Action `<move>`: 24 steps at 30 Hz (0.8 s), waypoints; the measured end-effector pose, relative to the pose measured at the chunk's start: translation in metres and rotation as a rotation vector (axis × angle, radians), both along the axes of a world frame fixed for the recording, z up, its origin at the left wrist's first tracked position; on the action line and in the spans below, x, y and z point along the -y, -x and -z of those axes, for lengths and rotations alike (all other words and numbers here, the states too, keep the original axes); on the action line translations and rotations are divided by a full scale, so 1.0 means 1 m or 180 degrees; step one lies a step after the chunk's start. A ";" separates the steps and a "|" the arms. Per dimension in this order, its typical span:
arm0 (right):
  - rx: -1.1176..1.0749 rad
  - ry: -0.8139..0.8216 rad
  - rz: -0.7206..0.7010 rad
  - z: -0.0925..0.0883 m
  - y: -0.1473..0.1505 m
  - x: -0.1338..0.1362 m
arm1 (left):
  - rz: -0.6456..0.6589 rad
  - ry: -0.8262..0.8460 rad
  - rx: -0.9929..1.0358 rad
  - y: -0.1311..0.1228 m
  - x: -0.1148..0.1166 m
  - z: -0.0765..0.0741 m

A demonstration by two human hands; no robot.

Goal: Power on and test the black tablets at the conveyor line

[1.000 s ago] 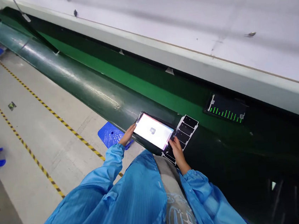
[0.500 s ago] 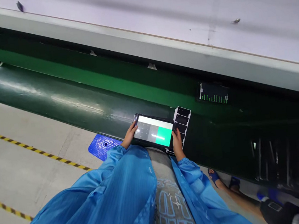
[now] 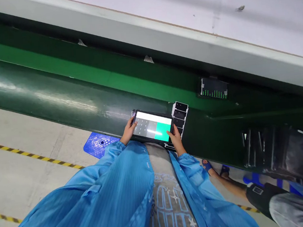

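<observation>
A black tablet [image 3: 153, 127] with a lit screen showing a keypad and a large green area is held level above the dark green bench edge. My left hand [image 3: 128, 130] grips its left end, thumb on the front. At the right end, my right hand [image 3: 176, 140] holds the tablet, with the thumb over the green part of the screen. Just behind and right of the tablet lies a row of black pieces in a white-edged strip [image 3: 181, 114]. Both hands come out of blue sleeves.
A black box with green marks [image 3: 214, 88] sits under the white upper shelf [image 3: 185, 23]. Dark wrapped items [image 3: 280, 152] stand on the green bench [image 3: 65, 97] at right. A blue stool [image 3: 97, 145] is at lower left. Another person's leg [image 3: 229, 188] shows at lower right.
My right thumb has moved from the tablet's edge onto the green screen area. The view has shifted, so the tablet and bench appear slightly higher and more to the left.
</observation>
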State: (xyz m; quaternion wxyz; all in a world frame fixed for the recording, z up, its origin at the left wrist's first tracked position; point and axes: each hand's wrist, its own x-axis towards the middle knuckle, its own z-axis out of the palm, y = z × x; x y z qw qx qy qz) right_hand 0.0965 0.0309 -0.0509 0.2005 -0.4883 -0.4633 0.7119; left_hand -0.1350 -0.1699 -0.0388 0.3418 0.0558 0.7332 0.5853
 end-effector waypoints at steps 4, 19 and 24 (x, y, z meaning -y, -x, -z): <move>-0.0072 0.0109 -0.0233 -0.002 -0.004 -0.001 | 0.0001 0.0005 -0.0066 -0.002 -0.002 -0.003; 0.0034 -0.0052 -0.0711 0.002 -0.010 -0.004 | 0.0049 0.0437 -0.0539 -0.002 -0.017 -0.006; 0.0076 -0.0028 -0.0722 0.001 -0.011 -0.005 | -0.0088 0.0636 -0.0728 0.000 -0.026 -0.006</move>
